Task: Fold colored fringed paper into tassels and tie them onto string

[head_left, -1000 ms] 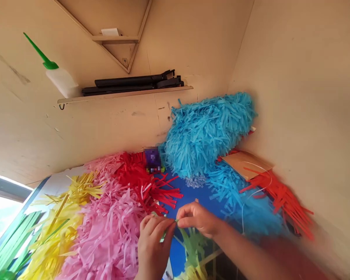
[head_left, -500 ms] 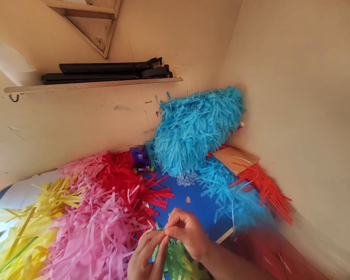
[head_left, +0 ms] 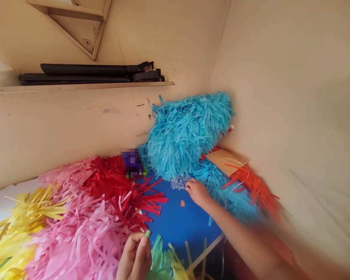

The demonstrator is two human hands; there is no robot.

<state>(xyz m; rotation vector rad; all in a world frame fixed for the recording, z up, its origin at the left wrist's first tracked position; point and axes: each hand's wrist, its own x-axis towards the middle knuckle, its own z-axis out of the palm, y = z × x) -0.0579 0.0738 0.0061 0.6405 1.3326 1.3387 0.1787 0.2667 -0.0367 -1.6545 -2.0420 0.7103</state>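
My left hand [head_left: 135,254] is closed at the bottom, pinching a small green strip end [head_left: 147,233] between thumb and finger. Beside it hangs green and yellow fringe [head_left: 163,259]. My right hand [head_left: 197,192] reaches across the blue table surface [head_left: 170,221]. Its fingers are drawn together at the right edge of a pile of small clear pieces [head_left: 177,182]. Whatever lies between those fingertips is too small to make out. A small tan scrap [head_left: 182,203] rests on the blue surface, just left of and below that hand.
Bushy blue fringe [head_left: 186,136] fills the back corner. Red fringe [head_left: 105,179], pink fringe [head_left: 84,237] and yellow fringe [head_left: 32,210] heap up at left. A brown cardboard piece [head_left: 227,160] lies at right beside orange-red strips [head_left: 259,190] and a thin white cord. Black objects [head_left: 90,74] sit on a wall shelf.
My hands were together at the fingertips and are now apart. The right hand has moved forward to the clear pieces; the left stays low with the green strip end. The view has shifted slightly.
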